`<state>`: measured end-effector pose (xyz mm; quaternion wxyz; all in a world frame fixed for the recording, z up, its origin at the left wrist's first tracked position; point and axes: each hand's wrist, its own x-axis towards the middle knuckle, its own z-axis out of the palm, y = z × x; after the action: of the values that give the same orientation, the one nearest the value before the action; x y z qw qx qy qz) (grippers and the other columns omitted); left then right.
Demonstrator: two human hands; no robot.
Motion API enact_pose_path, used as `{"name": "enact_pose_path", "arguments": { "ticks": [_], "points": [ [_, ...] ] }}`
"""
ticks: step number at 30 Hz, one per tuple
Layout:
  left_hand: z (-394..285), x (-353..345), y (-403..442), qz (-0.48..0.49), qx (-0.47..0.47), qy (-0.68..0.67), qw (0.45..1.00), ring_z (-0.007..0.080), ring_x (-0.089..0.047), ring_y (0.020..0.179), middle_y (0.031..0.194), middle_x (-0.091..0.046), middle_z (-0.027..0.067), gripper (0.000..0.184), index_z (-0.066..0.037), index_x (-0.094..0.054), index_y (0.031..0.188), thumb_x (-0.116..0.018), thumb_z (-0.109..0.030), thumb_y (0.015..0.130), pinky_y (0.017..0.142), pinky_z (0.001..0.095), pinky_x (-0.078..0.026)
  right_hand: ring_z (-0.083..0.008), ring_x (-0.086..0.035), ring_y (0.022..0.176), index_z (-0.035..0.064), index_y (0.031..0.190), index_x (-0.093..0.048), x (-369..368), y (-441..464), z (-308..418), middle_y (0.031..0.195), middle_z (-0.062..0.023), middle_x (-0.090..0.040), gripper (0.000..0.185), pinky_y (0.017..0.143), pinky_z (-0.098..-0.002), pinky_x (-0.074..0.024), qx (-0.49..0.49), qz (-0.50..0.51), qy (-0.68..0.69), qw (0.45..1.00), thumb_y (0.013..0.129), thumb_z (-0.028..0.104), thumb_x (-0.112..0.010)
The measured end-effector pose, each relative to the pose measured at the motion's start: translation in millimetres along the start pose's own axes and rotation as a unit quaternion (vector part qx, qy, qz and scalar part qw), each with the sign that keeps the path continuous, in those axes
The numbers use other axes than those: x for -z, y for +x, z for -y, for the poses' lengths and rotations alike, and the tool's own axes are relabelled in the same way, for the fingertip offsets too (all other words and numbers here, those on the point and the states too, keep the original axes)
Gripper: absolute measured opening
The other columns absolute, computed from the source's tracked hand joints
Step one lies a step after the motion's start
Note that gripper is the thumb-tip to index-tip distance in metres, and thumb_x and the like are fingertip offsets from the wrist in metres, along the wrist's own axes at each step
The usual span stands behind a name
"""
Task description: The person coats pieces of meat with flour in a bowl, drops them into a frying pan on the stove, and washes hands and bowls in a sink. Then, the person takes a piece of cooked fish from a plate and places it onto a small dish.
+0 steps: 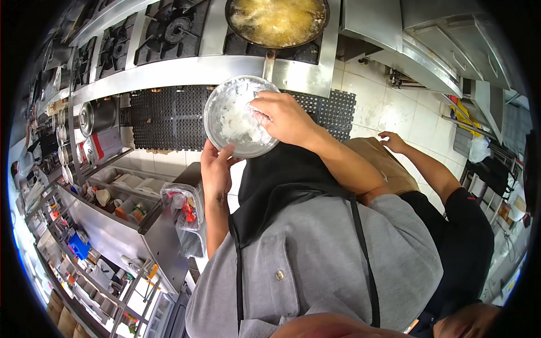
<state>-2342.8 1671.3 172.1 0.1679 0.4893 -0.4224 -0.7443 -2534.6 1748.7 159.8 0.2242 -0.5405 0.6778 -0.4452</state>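
A round metal bowl (pixel 212 123) with white powder (pixel 236 115) in it is held in front of the black apron. My left hand (pixel 217 166) grips the bowl's lower left rim, thumb over the edge. Inside the bowl's right side is my right hand (pixel 279 115), its fingers bent together and coated with powder; whatever they hold is too hidden to name. Just beyond the bowl, a pan (pixel 276 22) of bubbling yellow oil sits on the stove, its handle pointing toward me.
Burners (pixel 177 29) line the stove to the left. A black perforated mat (pixel 163 118) lies on the tiled floor. A co-worker in black (pixel 462 242) stands close on the right. At the lower left are a steel counter (pixel 107 219) and a lined bin (pixel 186 211).
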Motion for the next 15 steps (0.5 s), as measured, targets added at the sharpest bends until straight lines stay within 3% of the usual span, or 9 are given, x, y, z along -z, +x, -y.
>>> {"name": "enact_pose_path", "arguments": {
  "ticks": [8,15],
  "points": [
    [8.5,-10.4,-3.4,-0.021,0.009,0.063,0.998,0.0161,-0.065,0.086,0.104,-0.063,0.0094,0.027,-0.002,-0.052,0.115,-0.053,-0.001,0.088,0.068,0.0285,-0.056,-0.0364,-0.059,0.082,-0.0031,0.094,-0.063,9.1,-12.5,-4.2,0.085,-0.0169,-0.059,0.021,0.072,-0.0424,-0.0473,0.004,0.046,0.068,0.997,0.073,0.0,-0.061],
    [9.9,-38.7,-6.1,0.008,0.013,0.05,0.999,0.0164,-0.066,0.084,0.104,-0.061,0.0103,0.027,0.0,-0.048,0.116,-0.05,0.002,0.089,0.067,0.0291,-0.06,-0.0344,-0.06,0.083,-0.0017,0.091,-0.062,17.9,-24.4,-13.3,0.087,-0.016,-0.059,0.024,0.074,-0.0419,-0.0486,0.06,-0.01,0.064,0.996,0.067,-0.001,-0.061]
  ]
}}
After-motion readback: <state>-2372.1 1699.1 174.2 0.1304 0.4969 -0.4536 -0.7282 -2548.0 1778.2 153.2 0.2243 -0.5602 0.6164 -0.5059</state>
